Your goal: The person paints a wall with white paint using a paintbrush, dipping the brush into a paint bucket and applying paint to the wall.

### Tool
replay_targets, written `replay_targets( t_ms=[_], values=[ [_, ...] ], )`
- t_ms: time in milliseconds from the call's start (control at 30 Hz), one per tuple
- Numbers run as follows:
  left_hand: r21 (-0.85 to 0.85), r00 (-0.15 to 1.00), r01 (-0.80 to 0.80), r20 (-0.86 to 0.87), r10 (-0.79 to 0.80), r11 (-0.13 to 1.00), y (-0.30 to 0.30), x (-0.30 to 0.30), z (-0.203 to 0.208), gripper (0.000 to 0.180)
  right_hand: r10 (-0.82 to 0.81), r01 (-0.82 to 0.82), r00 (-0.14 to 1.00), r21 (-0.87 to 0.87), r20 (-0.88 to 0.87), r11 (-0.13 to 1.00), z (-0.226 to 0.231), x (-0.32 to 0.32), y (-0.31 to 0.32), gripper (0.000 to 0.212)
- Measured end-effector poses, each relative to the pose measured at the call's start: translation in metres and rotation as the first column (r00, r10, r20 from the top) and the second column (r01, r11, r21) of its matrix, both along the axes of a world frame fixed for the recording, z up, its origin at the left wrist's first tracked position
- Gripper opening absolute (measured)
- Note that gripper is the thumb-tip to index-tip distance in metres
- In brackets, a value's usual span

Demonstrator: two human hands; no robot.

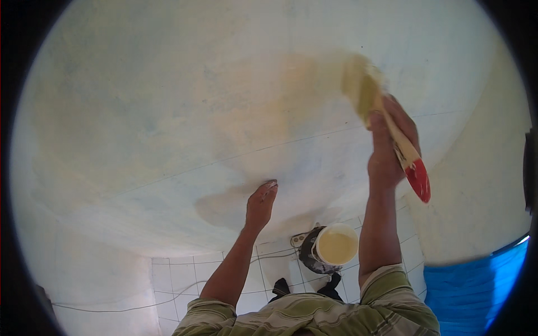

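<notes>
My right hand (389, 145) is wrapped round a wide paintbrush (404, 144) with a pale handle and a red end. Its bristles, blurred by motion, meet the whitish wall (168, 112) at the upper right. Beside them spreads a yellowish patch of paint (291, 89). Lower and to the left, my left hand (260, 204) is held up near the wall with its fingers curled together and whitish smears at the fingertips. Whether anything is inside those fingers is hidden.
A white bucket of cream-coloured paint (337, 246) stands below on a dark round support (309, 252). Beside it lies a socket strip (298, 241), with a cable (185, 291) running left. White tiles (204, 271) cover the floor. Blue sheeting (459, 297) hangs lower right.
</notes>
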State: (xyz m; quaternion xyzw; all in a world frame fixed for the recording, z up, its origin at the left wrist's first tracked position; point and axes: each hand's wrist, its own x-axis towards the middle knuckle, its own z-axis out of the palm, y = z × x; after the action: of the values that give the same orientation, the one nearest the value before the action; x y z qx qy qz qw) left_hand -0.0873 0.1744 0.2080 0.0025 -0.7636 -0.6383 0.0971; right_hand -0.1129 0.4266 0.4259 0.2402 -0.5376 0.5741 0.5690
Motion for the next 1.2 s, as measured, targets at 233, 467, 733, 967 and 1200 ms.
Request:
replay_targets(
  t_ms=[233, 467, 733, 967, 1200],
  values=[
    [-0.008, 0.997, 0.080, -0.024, -0.080, 0.997, 0.005, -0.005, 0.001, 0.034, -0.259, 0.256, 0.965, 0.364, -0.040, 0.895, -0.007, 0.008, -0.076, 0.024],
    [0.241, 0.959, 0.102, -0.282, -0.031, 0.965, -0.022, -0.012, -0.079, 0.026, 0.308, -0.258, 0.948, 0.376, -0.079, 0.890, 0.004, 0.027, -0.158, 0.025],
    [-0.020, 0.998, -0.044, -0.045, 0.043, 0.999, -0.009, -0.001, -0.007, 0.033, -0.164, 0.160, 0.986, 0.124, 0.020, 0.979, -0.026, -0.021, 0.017, 0.026],
    [0.022, 0.998, 0.002, -0.060, -0.001, 1.000, -0.005, 0.000, -0.009, 0.034, -0.295, 0.300, 0.954, 0.231, -0.057, 0.925, -0.016, -0.004, -0.028, 0.025],
    [-0.160, 0.986, 0.027, -0.161, -0.053, 0.987, -0.040, -0.009, -0.050, 0.033, 0.189, -0.092, 0.960, 0.406, -0.207, 0.909, -0.002, 0.029, -0.214, 0.027]
  ],
)
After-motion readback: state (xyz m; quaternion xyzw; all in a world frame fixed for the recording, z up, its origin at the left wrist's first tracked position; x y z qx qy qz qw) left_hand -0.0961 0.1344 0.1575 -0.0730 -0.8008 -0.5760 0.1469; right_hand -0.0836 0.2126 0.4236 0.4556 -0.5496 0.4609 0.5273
